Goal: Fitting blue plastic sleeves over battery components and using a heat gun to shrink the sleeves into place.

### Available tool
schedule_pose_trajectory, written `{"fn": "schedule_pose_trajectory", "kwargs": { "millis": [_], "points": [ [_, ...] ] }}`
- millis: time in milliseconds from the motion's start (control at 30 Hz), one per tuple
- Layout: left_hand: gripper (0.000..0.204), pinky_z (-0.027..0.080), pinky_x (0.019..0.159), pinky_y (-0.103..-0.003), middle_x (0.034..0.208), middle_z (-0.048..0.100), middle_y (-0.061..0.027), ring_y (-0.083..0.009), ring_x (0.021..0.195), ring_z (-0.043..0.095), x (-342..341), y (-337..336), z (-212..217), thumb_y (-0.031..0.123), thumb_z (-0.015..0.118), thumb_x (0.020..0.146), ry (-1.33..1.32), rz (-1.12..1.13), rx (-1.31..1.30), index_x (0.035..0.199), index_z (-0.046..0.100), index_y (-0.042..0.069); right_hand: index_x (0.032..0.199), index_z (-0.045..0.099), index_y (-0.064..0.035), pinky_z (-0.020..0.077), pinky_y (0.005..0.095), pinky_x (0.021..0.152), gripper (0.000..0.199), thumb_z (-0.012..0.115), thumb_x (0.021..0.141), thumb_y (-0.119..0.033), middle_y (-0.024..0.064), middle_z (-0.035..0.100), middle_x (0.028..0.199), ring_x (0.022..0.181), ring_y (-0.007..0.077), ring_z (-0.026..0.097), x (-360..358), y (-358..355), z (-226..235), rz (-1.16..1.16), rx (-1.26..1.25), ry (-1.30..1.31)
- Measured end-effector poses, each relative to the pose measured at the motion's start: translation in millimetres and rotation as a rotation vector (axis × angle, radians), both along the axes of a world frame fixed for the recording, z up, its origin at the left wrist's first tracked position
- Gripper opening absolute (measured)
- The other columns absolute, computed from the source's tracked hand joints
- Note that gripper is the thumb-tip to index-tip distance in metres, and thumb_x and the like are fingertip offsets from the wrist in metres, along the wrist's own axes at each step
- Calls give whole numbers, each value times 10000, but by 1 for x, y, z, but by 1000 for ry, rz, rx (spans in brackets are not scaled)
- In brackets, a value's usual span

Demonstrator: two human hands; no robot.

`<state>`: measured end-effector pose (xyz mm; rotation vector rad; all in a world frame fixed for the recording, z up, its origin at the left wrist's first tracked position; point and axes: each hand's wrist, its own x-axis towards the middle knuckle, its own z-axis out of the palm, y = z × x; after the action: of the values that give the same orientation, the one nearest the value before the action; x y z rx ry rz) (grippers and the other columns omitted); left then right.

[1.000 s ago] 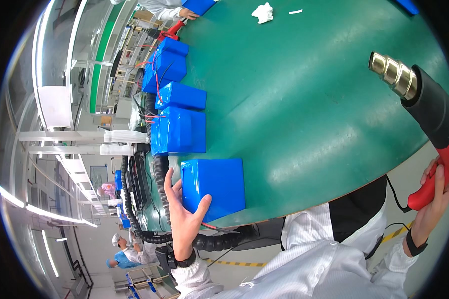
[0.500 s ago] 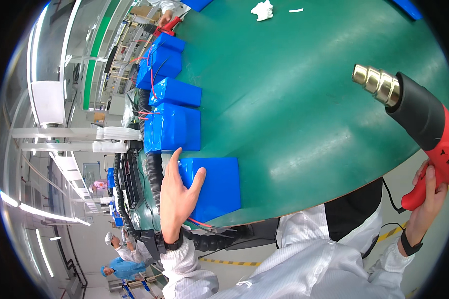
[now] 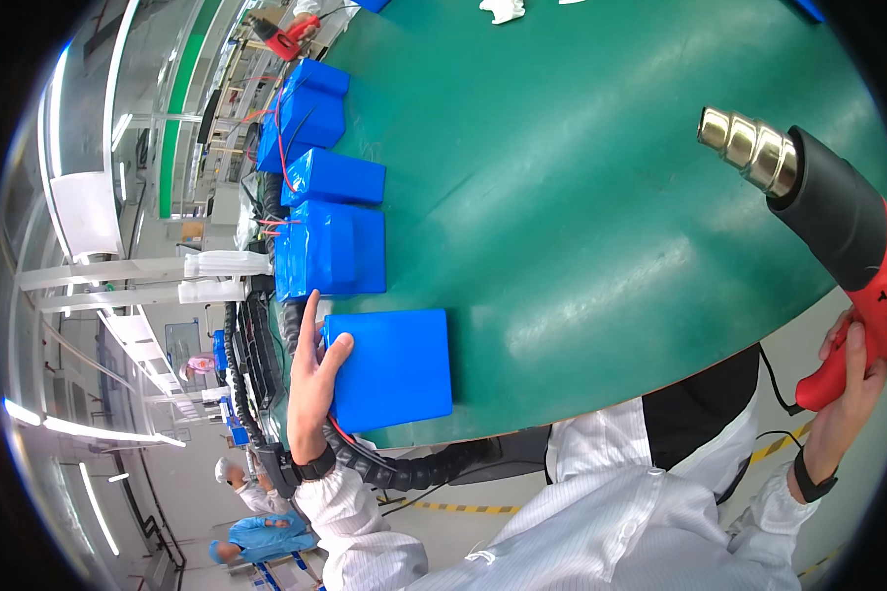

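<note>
Left hand (image 3: 311, 389): thumb and forefinger spread, touching the left side of the block (image 3: 394, 369)
Block: blue, below left of centre
Right hand (image 3: 851, 392): fingers wrapped round the heat gun (image 3: 838, 222), far right

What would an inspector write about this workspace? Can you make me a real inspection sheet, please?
Surface: green tabletop, with shiny light patches.
Job's things: nearest blue pack stands apart from a row of blue packs along the table's left side; red-and-black heat gun is held above the table's right side.
Clutter: crumpled white piece at the picture's top edge.
Grips: left grip touches the nearest pack's left side, some fingers hidden; right grip holds the heat gun's handle.
Cables: red wire beside the nearest pack; black cord at the heat gun's handle.
Surroundings: person in blue in the background; yellow-and-black floor tape.
</note>
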<state>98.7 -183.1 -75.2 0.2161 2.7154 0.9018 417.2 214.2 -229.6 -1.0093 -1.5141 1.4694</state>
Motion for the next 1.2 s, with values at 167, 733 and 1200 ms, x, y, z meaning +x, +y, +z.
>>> {"fn": "schedule_pose_trajectory", "kwargs": {
  "millis": [167, 733, 1200],
  "points": [
    [657, 484, 919, -307, 1209, 584, -134, -176, 1057, 575, -7, -28, -9, 253, 679, 941, -71, 72, 84, 1477, 396, 1, 976, 570, -32, 386, 260, 692, 210, 614, 970, -238, 45, 571, 849, 714, 112, 511, -2, 0, -5, 12, -15, 17],
    [462, 543, 830, -310, 1122, 671, -118, -176, 959, 665, -18, -65, -40, 337, 655, 944, -361, 346, 465, 1246, 586, -6, 1012, 563, -2, 383, 269, 708, 238, 622, 965, -227, 61, 566, 855, 727, 129, 512, 1, 0, -4, 74, -1, -13],
    [550, 574, 843, -363, 1176, 658, -163, -247, 1005, 678, -1, -22, -80, 441, 584, 971, -450, 363, 605, 1272, 568, -19, 1155, 567, -22, 424, 254, 762, 356, 712, 904, -230, 47, 611, 852, 772, 138, 572, 35, -6, -16, 130, 116, -142]
  ]
}}
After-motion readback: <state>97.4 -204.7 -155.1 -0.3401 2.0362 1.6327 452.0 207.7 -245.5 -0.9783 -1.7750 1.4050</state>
